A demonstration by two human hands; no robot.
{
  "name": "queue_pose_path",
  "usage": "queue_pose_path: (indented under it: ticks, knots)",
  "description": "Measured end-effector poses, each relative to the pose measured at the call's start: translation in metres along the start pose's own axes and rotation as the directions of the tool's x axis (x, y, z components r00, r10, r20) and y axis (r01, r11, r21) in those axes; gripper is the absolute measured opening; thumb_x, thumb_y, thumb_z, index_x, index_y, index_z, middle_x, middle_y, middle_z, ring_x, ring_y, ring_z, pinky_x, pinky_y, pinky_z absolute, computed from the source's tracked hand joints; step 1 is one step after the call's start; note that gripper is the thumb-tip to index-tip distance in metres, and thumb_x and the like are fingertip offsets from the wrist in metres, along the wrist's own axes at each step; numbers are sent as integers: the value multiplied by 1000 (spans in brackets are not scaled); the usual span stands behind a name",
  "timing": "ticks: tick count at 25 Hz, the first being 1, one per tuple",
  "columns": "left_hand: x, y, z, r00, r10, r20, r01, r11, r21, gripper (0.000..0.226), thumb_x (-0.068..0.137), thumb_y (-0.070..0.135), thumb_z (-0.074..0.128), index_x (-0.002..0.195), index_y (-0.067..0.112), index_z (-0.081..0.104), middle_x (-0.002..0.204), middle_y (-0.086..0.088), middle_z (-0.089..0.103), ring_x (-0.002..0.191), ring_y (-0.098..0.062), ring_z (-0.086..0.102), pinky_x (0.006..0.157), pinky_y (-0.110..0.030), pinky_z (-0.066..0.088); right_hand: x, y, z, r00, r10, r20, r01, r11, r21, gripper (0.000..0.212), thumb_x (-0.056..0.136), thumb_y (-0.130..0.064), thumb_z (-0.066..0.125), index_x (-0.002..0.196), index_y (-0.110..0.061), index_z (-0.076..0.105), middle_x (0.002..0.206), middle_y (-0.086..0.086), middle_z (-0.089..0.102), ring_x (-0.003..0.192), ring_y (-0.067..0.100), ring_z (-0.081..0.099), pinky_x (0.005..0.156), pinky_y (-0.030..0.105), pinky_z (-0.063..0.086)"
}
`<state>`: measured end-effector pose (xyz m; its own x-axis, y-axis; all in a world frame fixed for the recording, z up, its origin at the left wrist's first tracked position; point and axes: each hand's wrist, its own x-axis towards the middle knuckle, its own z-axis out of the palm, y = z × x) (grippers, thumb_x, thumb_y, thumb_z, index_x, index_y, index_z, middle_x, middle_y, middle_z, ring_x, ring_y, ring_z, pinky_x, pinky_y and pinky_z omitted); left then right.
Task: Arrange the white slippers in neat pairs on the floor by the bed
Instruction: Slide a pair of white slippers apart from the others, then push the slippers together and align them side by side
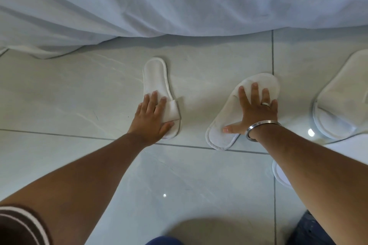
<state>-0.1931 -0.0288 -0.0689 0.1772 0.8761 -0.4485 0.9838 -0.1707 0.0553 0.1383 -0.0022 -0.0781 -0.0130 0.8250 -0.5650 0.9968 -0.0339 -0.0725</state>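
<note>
Two white slippers lie on the pale tiled floor in front of the bed's hanging white sheet [179, 6]. The left slipper [157, 77] points its heel toward the bed; my left hand [153, 117] rests flat on its toe strap. The right slipper [256, 85] lies tilted, sole side up it seems, with my right hand [256, 111] pressed flat on it, fingers spread. A third white slipper [342, 97] lies at the right edge. Part of a fourth slipper [278, 175] shows under my right forearm.
The white sheet drapes down to the floor along the whole back and bunches at the far left. Grey grout lines [272, 53] cross the glossy tiles. My knees in blue fabric [310, 230] sit at the bottom edge.
</note>
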Motion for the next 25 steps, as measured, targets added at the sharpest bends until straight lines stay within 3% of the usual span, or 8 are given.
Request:
queue_pose_path:
  ticks: [6, 9, 12, 16, 21, 23, 25]
  knots:
    - [-22, 2, 13, 964, 264, -10, -263, 962, 77, 86, 91, 62, 38, 156, 10, 17, 163, -22, 5, 150, -43, 6, 119, -55, 21, 0, 0, 2, 1000, -1, 16, 1, 1000, 2, 143, 43, -89, 60, 145, -35, -24, 157, 7, -30, 144, 39, -15, 113, 60, 5]
    - [-38, 11, 24, 954, 299, -31, -297, 953, 51, 87, 91, 63, 40, 156, 10, 19, 164, -21, 7, 150, -40, 6, 119, -55, 22, -1, -1, 1, 1000, 5, 1, -5, 1000, -25, 142, 43, -89, 60, 146, -34, -21, 157, 8, -27, 144, 39, -11, 113, 59, 10]
    - [-21, 12, 14, 939, 341, -51, -338, 939, 70, 107, 81, 78, 43, 157, 11, 8, 165, -18, 2, 152, -34, 0, 123, -49, 12, -2, 2, 0, 999, -19, -28, 17, 998, -60, 139, 45, -89, 58, 147, -33, -18, 158, 9, -24, 144, 39, -6, 112, 58, 13]
    - [10, -5, -1, 943, 314, 113, -327, 937, 125, 129, 65, 94, 35, 154, 19, -19, 164, -6, -22, 151, -25, -16, 124, -44, 5, 3, 19, -13, 998, -56, -43, 52, 994, -94, 124, 55, -88, 52, 148, -36, -12, 160, 9, -17, 144, 40, 5, 110, 53, 23]
    - [6, -7, -2, 954, 244, 172, -267, 955, 127, 133, 63, 95, 34, 149, 17, -29, 159, -7, -33, 148, -26, -24, 123, -42, 0, 9, 17, -35, 982, 184, -37, -182, 982, 41, 108, 67, -90, 33, 150, -26, 8, 145, 24, 27, 123, 44, 41, 93, 47, 42]
    - [7, -4, -5, 954, 239, 181, -265, 955, 133, 134, 64, 93, 38, 148, 15, -31, 159, -9, -34, 148, -28, -25, 123, -42, -1, 12, 18, -46, 989, 138, -49, -137, 990, 19, 107, 67, -90, 22, 145, -18, 31, 128, 22, 51, 111, 39, 53, 84, 44, 46]
    - [8, -2, -8, 953, 233, 196, -259, 958, 123, 134, 66, 90, 43, 148, 14, -31, 158, -10, -35, 147, -28, -26, 123, -41, -3, 11, 20, -49, 980, -61, -191, 37, 992, -122, 96, 69, -87, 23, 124, -15, 53, 112, 18, 58, 98, 36, 57, 75, 40, 46]
